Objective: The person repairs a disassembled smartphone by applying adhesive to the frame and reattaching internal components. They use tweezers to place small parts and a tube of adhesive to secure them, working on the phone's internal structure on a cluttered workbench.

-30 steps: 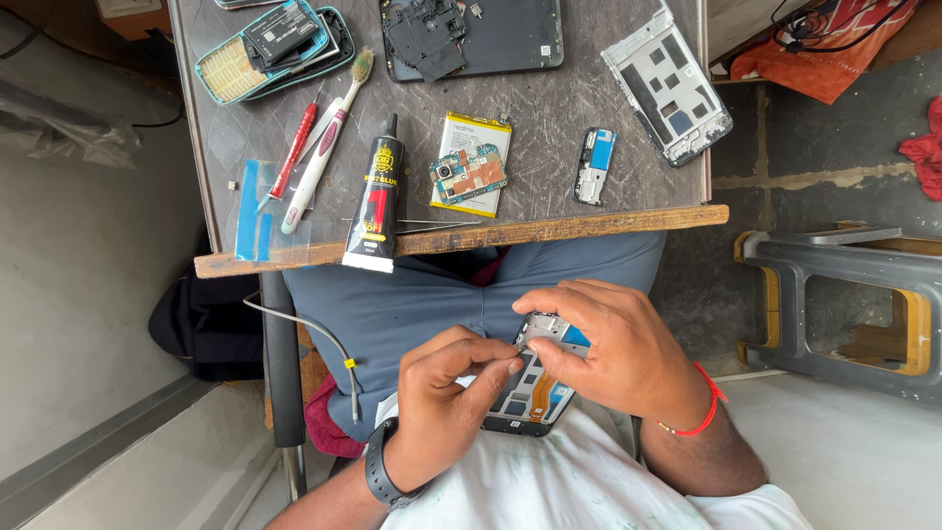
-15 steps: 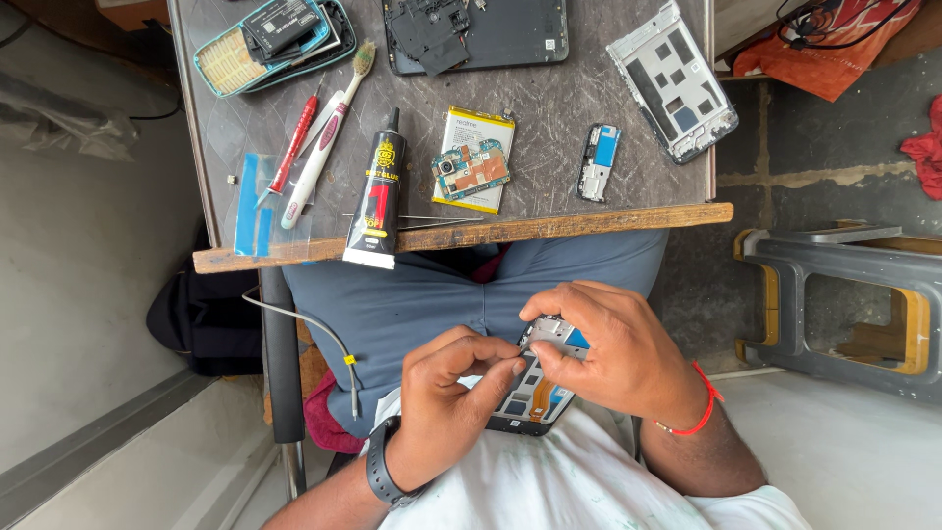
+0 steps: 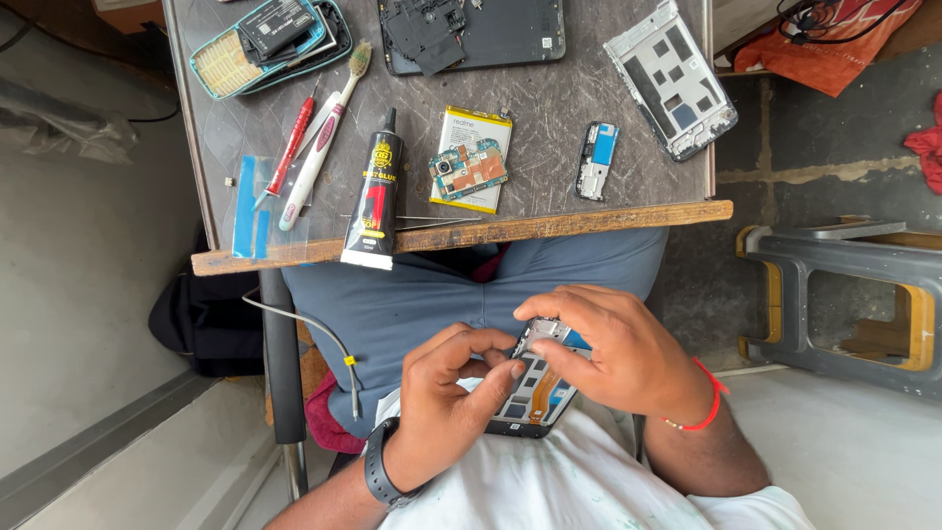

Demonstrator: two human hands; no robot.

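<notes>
An opened phone frame with an orange flex strip lies over my lap, close to my chest. My right hand wraps over its top end and holds it. My left hand, with a black watch on the wrist, pinches at the frame's inner parts with thumb and forefinger. Whether something small sits between those fingertips cannot be made out. Both hands are below the wooden front edge of the work table.
On the table lie a black glue tube, a toothbrush, a red screwdriver, a battery with a circuit board, a small blue part, a white mid-frame, a dark phone body and a teal case. A grey stool stands right.
My left fingers have shifted slightly on the phone frame's inside; my right hand keeps its hold. The view has drifted a little.
</notes>
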